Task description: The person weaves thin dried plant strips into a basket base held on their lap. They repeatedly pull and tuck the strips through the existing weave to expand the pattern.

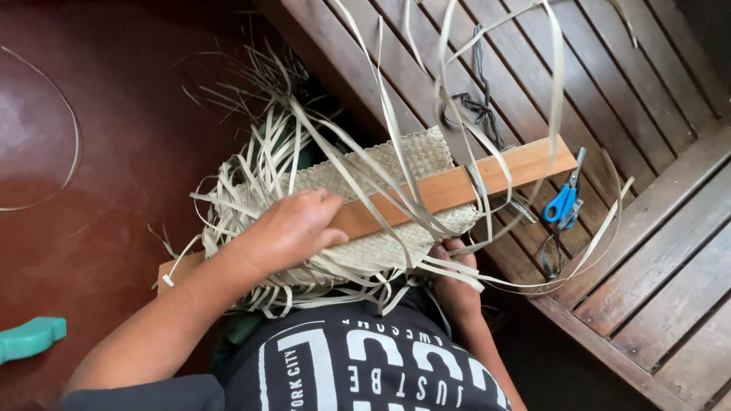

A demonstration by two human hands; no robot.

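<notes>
Two hands work one woven mat (396, 171): left hand (293, 228) presses flat on a wooden slat (457, 186). Right hand (454, 278) pinches loose strips (449, 268) near the mat's near edge. Blue scissors (563, 202) lie right, on the slatted surface (655, 251).

The woven mat (396, 164) is dry, matt straw-coloured leaf strip. The flat batten (449, 190) is smooth, bare wood. The slatted bench (655, 251) is dark, worn wood. The scissors (562, 204) have glossy blue plastic handles.

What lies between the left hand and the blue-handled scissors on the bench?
In the head view, the wooden slat runs from under the left hand toward the scissors, lying across the woven mat, with loose straw strips draped over it.
</notes>
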